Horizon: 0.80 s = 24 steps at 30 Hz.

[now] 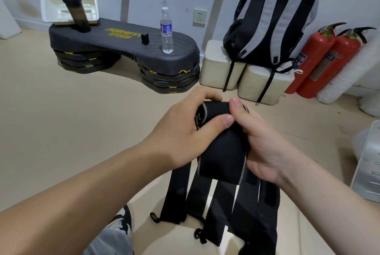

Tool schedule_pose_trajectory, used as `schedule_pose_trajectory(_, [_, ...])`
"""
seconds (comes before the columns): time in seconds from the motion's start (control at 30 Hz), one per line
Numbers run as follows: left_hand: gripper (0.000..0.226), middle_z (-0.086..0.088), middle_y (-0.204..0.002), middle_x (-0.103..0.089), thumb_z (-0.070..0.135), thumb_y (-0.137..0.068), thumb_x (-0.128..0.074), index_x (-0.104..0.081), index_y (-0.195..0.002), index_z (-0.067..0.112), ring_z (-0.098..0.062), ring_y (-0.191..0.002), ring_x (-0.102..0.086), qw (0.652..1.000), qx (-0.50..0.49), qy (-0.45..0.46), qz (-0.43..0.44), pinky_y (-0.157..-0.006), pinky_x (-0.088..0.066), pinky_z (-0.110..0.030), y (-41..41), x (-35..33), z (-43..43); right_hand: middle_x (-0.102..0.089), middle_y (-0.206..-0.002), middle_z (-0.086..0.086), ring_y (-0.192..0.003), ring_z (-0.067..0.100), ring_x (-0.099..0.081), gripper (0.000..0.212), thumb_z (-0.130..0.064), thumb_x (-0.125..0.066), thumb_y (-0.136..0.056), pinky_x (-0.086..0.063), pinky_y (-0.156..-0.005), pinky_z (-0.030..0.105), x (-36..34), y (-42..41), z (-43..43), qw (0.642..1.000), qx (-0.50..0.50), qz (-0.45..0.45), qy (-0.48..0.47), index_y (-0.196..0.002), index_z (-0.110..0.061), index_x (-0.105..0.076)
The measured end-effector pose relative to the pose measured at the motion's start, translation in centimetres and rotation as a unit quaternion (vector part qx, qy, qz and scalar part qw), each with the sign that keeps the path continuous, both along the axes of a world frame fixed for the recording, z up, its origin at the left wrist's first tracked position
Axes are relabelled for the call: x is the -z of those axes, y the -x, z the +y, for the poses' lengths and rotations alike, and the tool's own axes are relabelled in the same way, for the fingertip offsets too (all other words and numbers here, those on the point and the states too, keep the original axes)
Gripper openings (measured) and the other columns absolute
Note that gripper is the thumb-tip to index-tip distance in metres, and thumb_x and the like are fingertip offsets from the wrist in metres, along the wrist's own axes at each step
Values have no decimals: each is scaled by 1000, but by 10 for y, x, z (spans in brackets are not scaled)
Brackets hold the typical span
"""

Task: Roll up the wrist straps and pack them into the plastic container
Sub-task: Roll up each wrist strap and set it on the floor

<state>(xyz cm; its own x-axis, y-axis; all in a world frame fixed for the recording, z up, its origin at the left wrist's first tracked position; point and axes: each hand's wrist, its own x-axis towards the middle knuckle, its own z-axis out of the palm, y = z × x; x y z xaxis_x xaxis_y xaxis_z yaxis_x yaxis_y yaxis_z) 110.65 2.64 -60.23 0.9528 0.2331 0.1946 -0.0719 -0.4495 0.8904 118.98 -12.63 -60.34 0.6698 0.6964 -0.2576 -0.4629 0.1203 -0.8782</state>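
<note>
Both arms bare, hands meeting mid-frame. Left forearm (98, 184) enters from the lower left and runs up-right; right forearm (329, 199) enters from the lower right and runs up-left. Left grip (185, 129) is back-up, its fingers curled over the far side of the rolled end of the wrist strap (222, 152), with the left thumb (224, 121) pressed on the near side. Right grip (265, 143) clamps the strap's right edge, its right thumb (236, 104) laid on top of the roll; its fingers are hidden underneath. The thumb tips are just beside each other. Both wrists are roughly straight.
</note>
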Motion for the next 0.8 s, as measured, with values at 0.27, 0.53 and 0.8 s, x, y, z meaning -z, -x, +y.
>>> schedule_pose_trajectory(0.27, [44,4,-108,-79,68,-97,-57,-66,-115,29,-14,-100,-77,939,-51,283,188,-92,-61,-41,-5,4,-8,-72,-100,10,-90,25,-72,27,-2,-65,-92,-65,-79,39,6,-1,-3,995,16,-91,-24,-109,-23,-67])
schedule_pose_trajectory(0.53, [3,28,-89,-69,40,-107,-54,-54,-104,41,6,-87,-66,996,-19,76,37,-76,-51,-19,2,-4,-7,-74,-132,6,-121,21,-72,49,-53,-46,-105,-53,-109,51,-1,0,1,994,-5,-92,57,-139,-23,-62])
schedule_pose_trajectory(0.8, [18,10,-87,-68,46,-105,-52,-55,-107,28,-7,-85,-66,998,-22,31,50,-82,-56,-38,7,0,-8,-74,-134,6,-126,22,-70,69,-69,-27,-105,-45,-116,48,11,3,-1,992,-78,-50,89,-144,-23,-61])
